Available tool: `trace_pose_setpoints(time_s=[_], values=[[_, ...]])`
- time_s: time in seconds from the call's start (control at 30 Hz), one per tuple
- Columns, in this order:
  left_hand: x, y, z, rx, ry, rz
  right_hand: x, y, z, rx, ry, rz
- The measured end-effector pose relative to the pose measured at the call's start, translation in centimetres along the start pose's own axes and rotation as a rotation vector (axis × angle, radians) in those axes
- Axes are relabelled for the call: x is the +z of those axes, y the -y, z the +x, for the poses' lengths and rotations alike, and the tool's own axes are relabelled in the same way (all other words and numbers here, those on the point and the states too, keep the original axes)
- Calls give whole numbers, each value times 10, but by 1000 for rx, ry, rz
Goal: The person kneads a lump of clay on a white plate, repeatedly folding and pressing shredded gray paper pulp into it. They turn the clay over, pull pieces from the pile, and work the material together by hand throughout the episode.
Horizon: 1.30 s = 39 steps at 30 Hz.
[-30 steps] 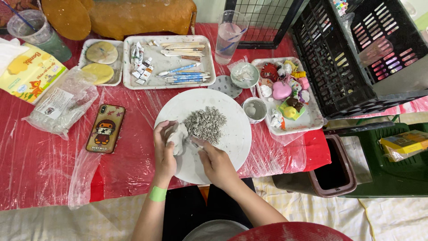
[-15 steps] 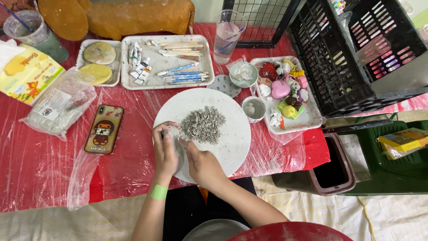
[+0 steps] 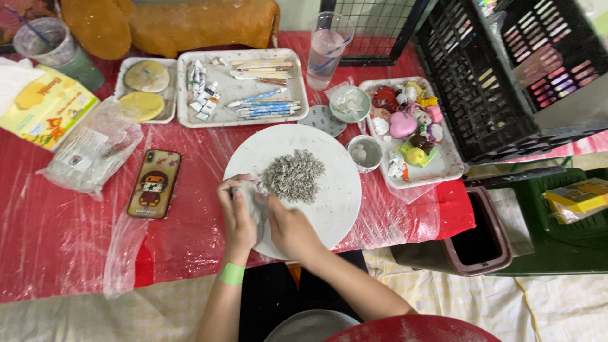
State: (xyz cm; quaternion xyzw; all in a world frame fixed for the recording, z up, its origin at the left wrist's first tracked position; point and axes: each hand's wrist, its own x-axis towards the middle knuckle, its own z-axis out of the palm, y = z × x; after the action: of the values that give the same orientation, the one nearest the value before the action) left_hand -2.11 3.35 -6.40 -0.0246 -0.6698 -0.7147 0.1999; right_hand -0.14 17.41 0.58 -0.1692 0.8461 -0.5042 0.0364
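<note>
A round white plate (image 3: 335,196) lies on the red plastic-covered table, with a heap of small grey clay crumbs (image 3: 293,175) near its middle. Both hands meet over the plate's left edge. My left hand (image 3: 235,212), with a green band at the wrist, and my right hand (image 3: 290,229) are pressed around a pale grey lump of clay (image 3: 253,196). Most of the lump is hidden between the palms.
A phone in a cartoon case (image 3: 154,183) lies left of the plate. Behind are a tray of tools and paint tubes (image 3: 242,88), a tray with round discs (image 3: 145,88), a tray of small coloured figures (image 3: 411,130), a small bowl (image 3: 365,152), a glass (image 3: 326,50), black crates (image 3: 506,69).
The hands have drawn closer together around the clay lump, and the view has shifted slightly. The crumb heap stays put.
</note>
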Motion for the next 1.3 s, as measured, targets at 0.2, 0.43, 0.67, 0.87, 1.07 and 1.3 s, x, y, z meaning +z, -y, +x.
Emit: trace_pose_setpoints(time_s=[0.2, 0.43, 0.67, 0.87, 1.07, 1.3], values=[[-1, -4, 5, 34, 76, -70, 6, 5, -23, 42, -6, 13], [3, -9, 3, 63, 136, 45, 9, -6, 10, 134, -79, 87], [6, -12, 4, 70, 143, 74, 4, -8, -30, 26, -13, 130], [-1, -8, 8, 39, 162, -29, 21, -1, -23, 127, -40, 181], [1, -12, 6, 66, 154, 27, 24, -4, -23, 104, -64, 215], [21, -45, -3, 198, 139, 382, 5, -25, 3, 310, -15, 346]])
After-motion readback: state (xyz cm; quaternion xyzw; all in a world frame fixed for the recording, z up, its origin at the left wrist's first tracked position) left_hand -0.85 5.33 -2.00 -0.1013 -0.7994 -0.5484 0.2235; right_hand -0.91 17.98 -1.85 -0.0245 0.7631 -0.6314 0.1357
